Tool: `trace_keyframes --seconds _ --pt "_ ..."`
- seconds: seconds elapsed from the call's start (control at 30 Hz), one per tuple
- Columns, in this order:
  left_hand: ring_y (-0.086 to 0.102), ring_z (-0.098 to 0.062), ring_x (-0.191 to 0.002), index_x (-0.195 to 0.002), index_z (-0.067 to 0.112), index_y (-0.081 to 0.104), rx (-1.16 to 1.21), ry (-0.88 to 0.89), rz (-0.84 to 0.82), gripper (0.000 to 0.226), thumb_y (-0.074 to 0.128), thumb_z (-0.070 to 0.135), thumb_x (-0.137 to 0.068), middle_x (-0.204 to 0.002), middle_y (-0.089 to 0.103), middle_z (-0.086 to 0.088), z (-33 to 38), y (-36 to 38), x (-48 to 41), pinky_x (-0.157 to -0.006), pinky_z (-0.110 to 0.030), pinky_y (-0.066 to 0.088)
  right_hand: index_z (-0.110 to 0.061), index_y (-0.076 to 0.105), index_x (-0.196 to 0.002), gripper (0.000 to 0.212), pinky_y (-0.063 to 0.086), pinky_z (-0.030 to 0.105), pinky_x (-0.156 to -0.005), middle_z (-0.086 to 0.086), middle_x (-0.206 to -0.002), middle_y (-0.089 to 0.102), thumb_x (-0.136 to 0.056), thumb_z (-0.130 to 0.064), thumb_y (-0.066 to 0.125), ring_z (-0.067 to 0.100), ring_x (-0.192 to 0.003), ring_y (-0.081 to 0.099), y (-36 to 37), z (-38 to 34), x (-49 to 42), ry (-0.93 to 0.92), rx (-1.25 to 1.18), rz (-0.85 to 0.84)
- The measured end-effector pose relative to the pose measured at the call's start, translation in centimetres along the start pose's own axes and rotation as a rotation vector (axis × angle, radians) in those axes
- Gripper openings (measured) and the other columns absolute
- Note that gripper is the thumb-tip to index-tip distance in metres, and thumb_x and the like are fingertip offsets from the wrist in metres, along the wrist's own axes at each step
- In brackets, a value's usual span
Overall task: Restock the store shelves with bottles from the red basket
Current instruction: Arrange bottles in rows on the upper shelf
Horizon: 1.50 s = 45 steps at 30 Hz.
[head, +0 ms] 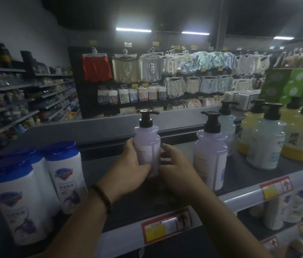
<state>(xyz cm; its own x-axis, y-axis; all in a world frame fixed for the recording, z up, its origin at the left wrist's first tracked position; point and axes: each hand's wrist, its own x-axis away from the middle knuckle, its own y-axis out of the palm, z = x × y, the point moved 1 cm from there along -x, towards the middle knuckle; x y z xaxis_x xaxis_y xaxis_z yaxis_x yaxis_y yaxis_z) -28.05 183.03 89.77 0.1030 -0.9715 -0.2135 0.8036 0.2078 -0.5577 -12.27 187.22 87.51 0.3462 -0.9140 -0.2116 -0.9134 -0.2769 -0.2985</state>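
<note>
The lilac pump bottle (147,138) is upright over the top shelf (238,175). It sits in the open stretch between the white wipe tubs (65,174) on the left and a second lilac bottle (210,153) on the right. The left hand (134,164) wraps its lower body, thumb across the front, and the right hand (175,164) curls round the other side. Both grips are clamped on the bottle. Its base is hidden behind the fingers, so I cannot tell whether it rests on the shelf.

The bottle is tall and narrow with a heavy pump on top. If it is let go before the base sits flat, it will likely tip. The low front rail (165,226), which carries the price label, would hardly stop it from dropping to the shelves below. The right forearm passes near the second lilac bottle, so a wide pull-back could knock that one into the pale bottles (266,142) beside it.

There is free shelf to the left and in front of the bottle. The raised back ledge (100,127) closes off the rear. The red basket is out of view.
</note>
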Motion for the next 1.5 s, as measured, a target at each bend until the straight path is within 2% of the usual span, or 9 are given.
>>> trace_keyframes --seconds 0.13,0.23,0.47,0.63,0.8,0.97,1.17,1.33,1.5 --pt "0.054 0.007 -0.096 -0.156 0.023 0.019 0.01 -0.027 -0.022 0.088 0.077 0.023 -0.09 -0.117 0.053 0.016 0.4 0.1 -0.1 -0.063 -0.005 0.044 -0.043 0.065 -0.13 0.064 0.064 0.048 -0.092 0.001 -0.136 0.057 -0.066 -0.043 0.073 0.019 -0.113 0.07 0.5 0.4 1.0 -0.019 0.005 -0.015" --pt "0.056 0.003 -0.093 -0.153 0.02 0.021 0.027 -0.044 -0.009 0.083 0.075 0.02 -0.091 -0.109 0.053 0.018 0.7 0.2 -0.3 -0.057 -0.004 0.045 -0.033 0.056 -0.145 0.058 0.061 0.042 -0.101 0.002 -0.144 0.053 -0.092 -0.011 0.066 0.015 -0.122 0.064 0.3 0.8 1.8 -0.005 0.014 -0.027" --pt "0.052 -0.011 -0.118 -0.153 0.03 0.017 0.067 -0.062 0.049 0.078 0.071 0.031 -0.096 -0.14 0.044 0.006 0.7 0.3 2.1 -0.075 -0.018 0.039 -0.029 0.028 -0.166 0.08 0.047 0.041 -0.115 0.001 -0.165 0.04 -0.099 0.003 0.059 0.025 -0.15 0.043 -0.6 0.2 1.4 0.073 -0.029 0.04" --pt "0.054 0.0 -0.103 -0.15 0.035 0.016 0.034 -0.045 -0.004 0.071 0.066 0.031 -0.1 -0.138 0.048 0.007 0.5 1.4 3.9 -0.072 -0.014 0.038 -0.027 0.047 -0.156 0.074 0.057 0.051 -0.106 0.002 -0.145 0.061 -0.091 0.006 0.058 0.024 -0.133 0.062 0.2 -1.0 0.6 0.063 -0.02 -0.012" --pt "0.055 0.0 -0.103 -0.151 0.04 0.013 0.034 -0.036 -0.024 0.073 0.065 0.029 -0.101 -0.138 0.049 0.008 0.6 1.0 3.9 -0.074 -0.015 0.041 -0.032 0.052 -0.145 0.064 0.061 0.022 -0.081 -0.013 -0.123 0.067 -0.095 0.008 0.062 0.006 -0.109 0.069 0.2 -0.7 1.3 0.016 -0.005 -0.015" --pt "0.055 0.0 -0.099 -0.158 0.031 0.008 0.018 -0.049 -0.038 0.076 0.061 0.025 -0.103 -0.13 0.047 0.008 0.7 0.0 3.5 -0.07 -0.015 0.041 -0.034 0.054 -0.144 0.061 0.062 0.02 -0.082 -0.016 -0.125 0.065 -0.097 0.004 0.064 -0.001 -0.107 0.066 0.1 -0.8 2.5 0.013 -0.011 -0.022" --pt "0.058 -0.013 -0.112 -0.161 0.036 0.012 0.019 -0.112 -0.016 0.079 0.061 0.021 -0.101 -0.137 0.056 0.002 0.3 -1.4 2.6 -0.098 -0.039 0.049 -0.033 0.05 -0.15 0.063 0.055 0.011 -0.072 -0.011 -0.137 0.061 -0.099 0.004 0.056 -0.001 -0.116 0.062 0.1 -1.0 4.5 0.007 0.05 -0.05" --pt "0.047 0.008 -0.09 -0.161 0.038 0.004 0.035 -0.087 0.004 0.079 0.059 0.026 -0.105 -0.133 0.044 0.018 0.7 -1.0 4.5 -0.071 -0.014 0.035 -0.03 0.043 -0.155 0.067 0.052 0.015 -0.074 -0.008 -0.142 0.054 -0.1 0.005 0.057 0.007 -0.124 0.057 -0.2 -1.3 2.9 0.02 -0.008 0.016" --pt "0.054 0.007 -0.1 -0.153 0.043 0.015 0.003 -0.021 0.009 0.07 0.061 0.027 -0.103 -0.132 0.052 0.016 1.3 0.0 6.4 -0.072 -0.009 0.037 -0.021 0.05 -0.153 0.071 0.061 0.031 -0.09 0.003 -0.147 0.06 -0.092 0.015 0.056 0.019 -0.131 0.06 1.0 -1.5 0.6 0.027 -0.053 -0.035"
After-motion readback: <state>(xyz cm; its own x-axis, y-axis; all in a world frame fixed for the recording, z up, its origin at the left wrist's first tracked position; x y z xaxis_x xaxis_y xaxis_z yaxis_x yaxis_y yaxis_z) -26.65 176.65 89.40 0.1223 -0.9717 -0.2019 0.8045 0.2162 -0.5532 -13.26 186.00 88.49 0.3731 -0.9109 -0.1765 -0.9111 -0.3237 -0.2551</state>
